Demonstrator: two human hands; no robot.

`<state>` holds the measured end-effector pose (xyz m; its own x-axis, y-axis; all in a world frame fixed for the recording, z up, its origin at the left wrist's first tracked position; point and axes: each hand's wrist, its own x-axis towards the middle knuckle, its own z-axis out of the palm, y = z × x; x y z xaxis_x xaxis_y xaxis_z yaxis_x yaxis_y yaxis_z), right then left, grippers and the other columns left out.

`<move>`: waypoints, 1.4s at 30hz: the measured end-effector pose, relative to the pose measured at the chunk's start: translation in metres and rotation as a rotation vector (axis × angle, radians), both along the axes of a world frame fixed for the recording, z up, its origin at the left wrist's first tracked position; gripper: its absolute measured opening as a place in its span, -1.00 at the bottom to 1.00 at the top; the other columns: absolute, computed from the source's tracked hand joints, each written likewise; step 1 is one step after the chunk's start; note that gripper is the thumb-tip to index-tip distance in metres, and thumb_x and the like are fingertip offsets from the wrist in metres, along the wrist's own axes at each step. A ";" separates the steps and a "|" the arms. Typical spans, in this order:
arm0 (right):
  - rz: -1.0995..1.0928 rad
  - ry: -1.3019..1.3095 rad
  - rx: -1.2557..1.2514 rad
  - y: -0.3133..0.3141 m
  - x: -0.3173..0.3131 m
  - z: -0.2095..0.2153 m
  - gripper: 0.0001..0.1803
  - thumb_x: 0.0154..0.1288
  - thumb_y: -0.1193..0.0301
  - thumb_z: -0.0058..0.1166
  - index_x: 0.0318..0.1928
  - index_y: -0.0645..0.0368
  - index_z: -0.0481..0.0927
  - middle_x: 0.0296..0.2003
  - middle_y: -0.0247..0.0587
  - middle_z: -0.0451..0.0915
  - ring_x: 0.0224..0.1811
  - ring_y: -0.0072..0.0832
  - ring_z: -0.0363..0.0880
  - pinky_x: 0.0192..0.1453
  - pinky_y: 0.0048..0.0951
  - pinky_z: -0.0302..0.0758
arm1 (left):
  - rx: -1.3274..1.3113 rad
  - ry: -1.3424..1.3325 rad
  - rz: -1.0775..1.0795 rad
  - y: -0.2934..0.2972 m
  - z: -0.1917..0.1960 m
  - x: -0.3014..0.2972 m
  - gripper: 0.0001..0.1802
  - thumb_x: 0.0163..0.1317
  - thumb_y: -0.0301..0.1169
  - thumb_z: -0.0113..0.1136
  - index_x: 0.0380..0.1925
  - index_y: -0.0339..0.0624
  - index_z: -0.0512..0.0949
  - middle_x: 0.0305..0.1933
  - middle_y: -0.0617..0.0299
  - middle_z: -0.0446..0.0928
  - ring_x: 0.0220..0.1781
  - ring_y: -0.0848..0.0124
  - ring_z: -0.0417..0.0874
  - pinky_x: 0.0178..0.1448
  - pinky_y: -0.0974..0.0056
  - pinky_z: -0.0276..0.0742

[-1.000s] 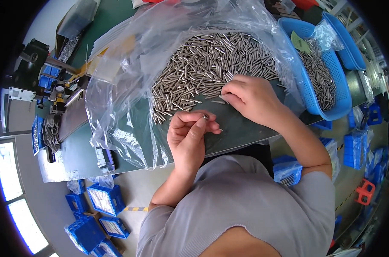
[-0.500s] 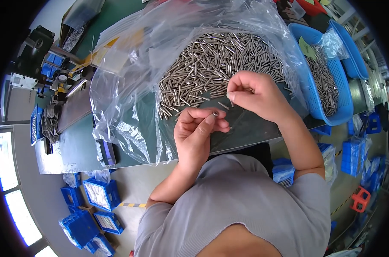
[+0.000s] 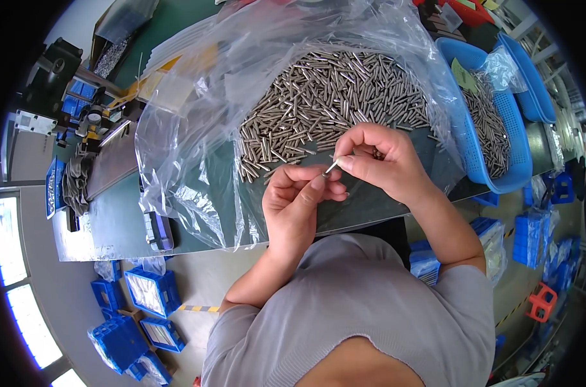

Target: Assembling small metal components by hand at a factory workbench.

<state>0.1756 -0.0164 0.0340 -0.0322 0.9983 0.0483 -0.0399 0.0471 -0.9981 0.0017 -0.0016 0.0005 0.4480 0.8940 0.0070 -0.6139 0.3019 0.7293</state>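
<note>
My left hand point(image 3: 294, 195) pinches a small round metal piece point(image 3: 324, 174) between thumb and forefinger. In the fearlier-bent thumb and forefinger of my right hand point(image 3: 386, 160) is a thin metal pin point(image 3: 332, 167), its lower end meeting the round piece. Something small and dark shows in the curled fingers of the right hand, too hidden to name. Just beyond both hands, a wide pile of metal pins point(image 3: 344, 84) lies on a clear plastic bag point(image 3: 199, 200) spread over the green table point(image 3: 112, 226).
A blue plastic basket point(image 3: 524, 155) with more pins stands on the right, a second blue basket point(image 3: 538, 97) behind it. Machine parts point(image 3: 93, 122) occupy the far left. A purple and black object point(image 3: 157, 230) sits near the front edge. Blue crates point(image 3: 152, 290) are on the floor.
My right hand has come down and left, bringing the pin to the round piece in my left hand. The left hand has barely moved.
</note>
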 end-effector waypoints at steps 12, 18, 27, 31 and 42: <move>-0.037 -0.538 0.486 -0.001 -0.003 0.000 -0.92 0.06 0.58 0.19 -0.37 0.22 0.62 -0.45 -0.27 0.51 -0.50 -0.54 0.51 -0.51 -0.56 0.39 | 0.031 0.066 0.038 -0.001 -0.001 0.002 -0.92 0.26 -0.64 0.00 -0.26 -0.41 0.42 -0.28 -0.01 0.57 -0.29 0.29 0.65 -0.15 0.25 0.63; -0.027 -0.424 0.360 -0.008 -0.001 0.001 -0.91 0.06 0.61 0.19 -0.39 0.25 0.55 -0.46 -0.33 0.47 -0.46 -0.61 0.49 -0.45 -0.58 0.40 | 0.098 0.106 0.007 -0.005 -0.002 0.004 -0.90 0.24 -0.66 0.00 -0.24 -0.41 0.43 -0.25 -0.02 0.57 -0.29 0.29 0.65 -0.15 0.27 0.62; -0.992 -1.015 0.442 -0.043 0.074 0.065 -0.88 0.04 0.56 0.14 -0.36 0.16 0.52 -0.48 -0.28 0.51 -0.55 -0.45 0.48 -0.47 -0.49 0.38 | 0.069 0.072 0.073 -0.006 -0.001 -0.001 -0.93 0.23 -0.67 -0.04 -0.30 -0.37 0.43 -0.22 -0.10 0.54 -0.34 0.31 0.63 -0.20 0.21 0.65; -0.937 -1.676 0.360 -0.054 0.130 0.076 -0.80 0.08 0.45 0.12 -0.22 0.09 0.57 -0.17 -0.16 0.54 -0.14 -0.18 0.49 -0.06 -0.25 0.41 | 0.074 -0.021 0.099 -0.004 0.000 0.002 -0.93 0.24 -0.66 -0.02 -0.29 -0.35 0.42 -0.21 -0.09 0.54 -0.33 0.31 0.63 -0.20 0.20 0.64; -0.051 -1.160 0.390 -0.005 0.004 0.014 -0.82 -0.04 0.52 0.23 -0.36 0.16 0.55 -0.39 -0.28 0.46 -0.32 -0.32 0.50 -0.30 -0.36 0.46 | 0.074 -0.074 0.079 -0.002 -0.003 -0.001 -0.92 0.25 -0.64 -0.02 -0.26 -0.34 0.41 -0.19 -0.09 0.53 -0.31 0.32 0.64 -0.18 0.23 0.62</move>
<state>0.1792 -0.0210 0.0478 -0.2168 0.9247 0.3130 0.8740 0.3267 -0.3598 0.0007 -0.0041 -0.0023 0.3720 0.9223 0.1049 -0.6869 0.1975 0.6994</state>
